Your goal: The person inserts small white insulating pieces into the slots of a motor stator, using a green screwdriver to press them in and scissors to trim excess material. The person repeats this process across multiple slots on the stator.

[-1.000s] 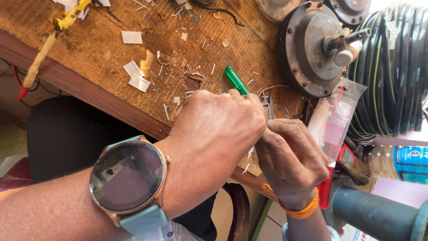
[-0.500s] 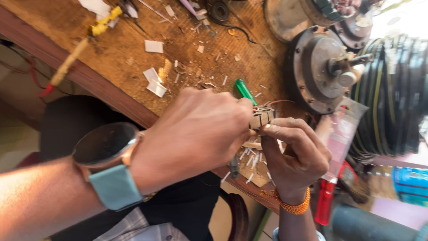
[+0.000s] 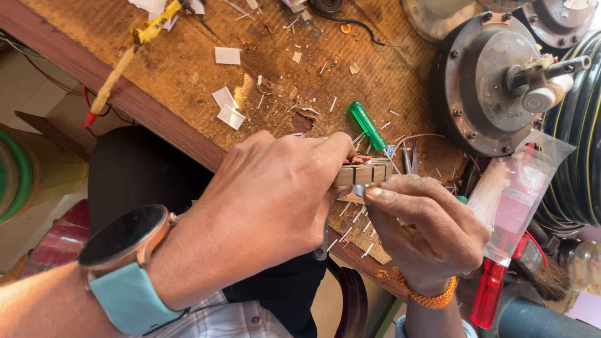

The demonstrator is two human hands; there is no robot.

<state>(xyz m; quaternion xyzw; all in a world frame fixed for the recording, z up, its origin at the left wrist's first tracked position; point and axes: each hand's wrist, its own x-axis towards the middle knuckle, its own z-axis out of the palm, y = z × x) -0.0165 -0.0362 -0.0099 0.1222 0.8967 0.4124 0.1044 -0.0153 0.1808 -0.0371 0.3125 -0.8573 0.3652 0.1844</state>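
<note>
My left hand (image 3: 263, 206) wears a round watch on a light blue strap and grips a small tan slotted part (image 3: 363, 173) with copper wire showing on top. My right hand (image 3: 426, 225), with an orange thread band at the wrist, pinches the same part from below with thumb and forefinger. Both hands hover over the front edge of a worn wooden bench (image 3: 188, 128). A green-handled screwdriver (image 3: 368, 126) lies just behind the part.
A grey metal motor housing (image 3: 488, 94) with a shaft sits at the back right. Coiled black cable (image 3: 579, 138) lies at the right edge. A clear plastic bag (image 3: 516, 200) and a red tool handle (image 3: 488, 294) lie near my right hand. White paper scraps (image 3: 226, 109) litter the bench.
The view has shifted, so the watch sits lower left now. The slotted part has come out from behind my left hand, and both hands grip it.
</note>
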